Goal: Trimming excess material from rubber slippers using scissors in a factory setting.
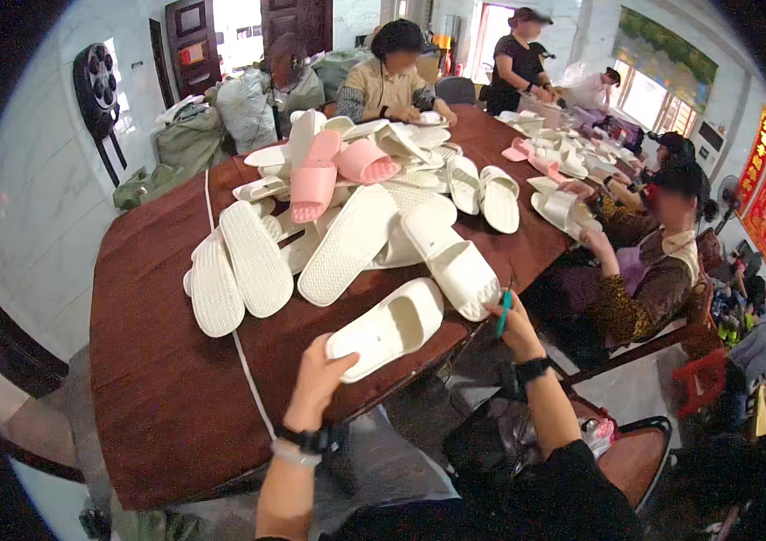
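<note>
My left hand (315,380) grips a white slipper (367,344) by its heel end, thumb on the footbed, above the table's near edge. My right hand (520,334) is closed around a small pair of scissors (504,314) with teal handles; the dark blades point away from me. Right beside the scissors lies another white slipper (469,281), toe toward me. Beyond it spreads a heap of white slippers, some with soles up, such as the one in the middle (351,243). A pink slipper (313,185) rests on top of the heap.
The brown-covered table (157,397) has a pale line along its left part. One person (396,86) sits across the table; another (663,261) at my right handles a white slipper. Further people work along the far right. Stuffed sacks (189,135) stand behind the table.
</note>
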Action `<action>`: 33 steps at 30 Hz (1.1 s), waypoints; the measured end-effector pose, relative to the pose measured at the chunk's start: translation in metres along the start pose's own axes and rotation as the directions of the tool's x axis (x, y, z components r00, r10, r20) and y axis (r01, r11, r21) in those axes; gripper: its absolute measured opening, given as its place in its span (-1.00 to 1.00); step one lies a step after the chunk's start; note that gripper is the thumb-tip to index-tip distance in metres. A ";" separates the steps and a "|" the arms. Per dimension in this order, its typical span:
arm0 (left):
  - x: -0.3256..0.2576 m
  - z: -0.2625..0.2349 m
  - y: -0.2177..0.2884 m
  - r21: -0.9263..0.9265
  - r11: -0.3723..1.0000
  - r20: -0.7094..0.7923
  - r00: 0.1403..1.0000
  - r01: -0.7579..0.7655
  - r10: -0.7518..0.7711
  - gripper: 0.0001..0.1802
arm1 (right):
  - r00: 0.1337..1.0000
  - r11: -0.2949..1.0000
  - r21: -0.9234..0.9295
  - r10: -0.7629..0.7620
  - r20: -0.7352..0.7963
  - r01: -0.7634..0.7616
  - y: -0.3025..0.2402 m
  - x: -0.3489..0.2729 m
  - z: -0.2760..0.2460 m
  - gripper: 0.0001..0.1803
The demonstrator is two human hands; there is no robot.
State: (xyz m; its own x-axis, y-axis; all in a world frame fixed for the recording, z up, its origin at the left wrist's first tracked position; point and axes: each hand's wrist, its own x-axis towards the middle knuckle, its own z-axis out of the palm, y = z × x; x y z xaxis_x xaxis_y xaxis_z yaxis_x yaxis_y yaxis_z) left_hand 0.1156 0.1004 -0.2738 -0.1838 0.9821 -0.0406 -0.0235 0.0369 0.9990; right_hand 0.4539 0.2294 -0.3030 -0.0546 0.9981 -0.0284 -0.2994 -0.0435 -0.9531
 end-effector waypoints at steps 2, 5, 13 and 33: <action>-0.034 -0.039 0.005 -0.124 0.991 -0.010 0.999 0.045 -0.047 -0.63 | 0.999 1.000 0.014 -0.016 0.048 0.015 -0.002 -0.033 0.009 -0.61; -0.085 -0.101 0.009 -0.138 0.988 -0.189 0.977 0.071 -0.097 -0.63 | 0.985 1.000 0.016 0.016 0.172 -0.019 0.020 -0.062 0.036 -0.57; -0.145 -0.181 0.011 -0.049 0.999 -0.534 0.845 -0.003 -0.024 -0.66 | 0.919 0.962 -0.274 0.097 0.382 0.013 0.040 -0.083 0.173 -0.51; -0.167 -0.226 -0.029 -0.084 0.992 -0.586 0.801 0.090 -0.122 -0.66 | 0.053 0.716 -0.585 0.649 0.759 -0.380 0.086 -0.177 0.142 -0.30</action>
State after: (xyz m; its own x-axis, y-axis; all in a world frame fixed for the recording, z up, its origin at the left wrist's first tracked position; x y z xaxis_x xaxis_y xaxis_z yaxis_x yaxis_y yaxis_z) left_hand -0.0750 -0.1060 -0.2994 -0.7202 0.6742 -0.1637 -0.1219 0.1093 0.9865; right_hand 0.3022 0.0431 -0.3367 -0.9204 -0.0082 -0.3910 0.3637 -0.3853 -0.8481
